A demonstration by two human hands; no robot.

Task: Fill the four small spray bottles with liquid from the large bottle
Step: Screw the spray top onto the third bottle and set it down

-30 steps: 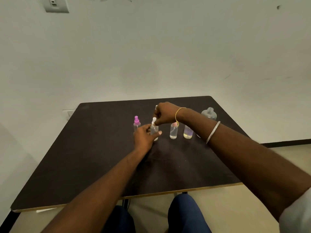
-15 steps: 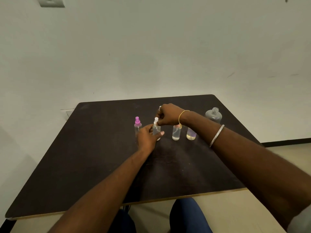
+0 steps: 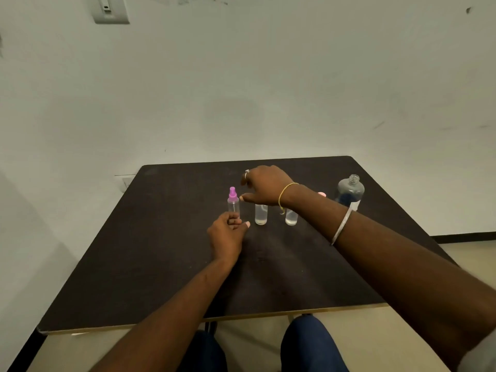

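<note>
A small clear spray bottle with a pink cap [image 3: 233, 202] stands left of centre on the dark table [image 3: 150, 245]. My left hand [image 3: 228, 233] curls around its base. My right hand [image 3: 264, 187] hovers just right of the pink cap, thumb and fingers apart, holding nothing. Two more small bottles [image 3: 261, 217] [image 3: 291, 218] with clear liquid stand under my right wrist, their tops hidden. A pink top [image 3: 321, 194] of another small bottle peeks over my forearm. The large bottle [image 3: 350, 191] stands uncapped at the far right.
The table's far edge meets a white wall, with a wall socket [image 3: 125, 180] by its left corner. The table's front edge [image 3: 214, 319] is above my knees. A switch plate [image 3: 110, 9] is high on the wall.
My left hand has let go of the white-capped bottle and moved left to the pink-capped one. My right hand has lifted off the white cap and opened beside the pink cap.
</note>
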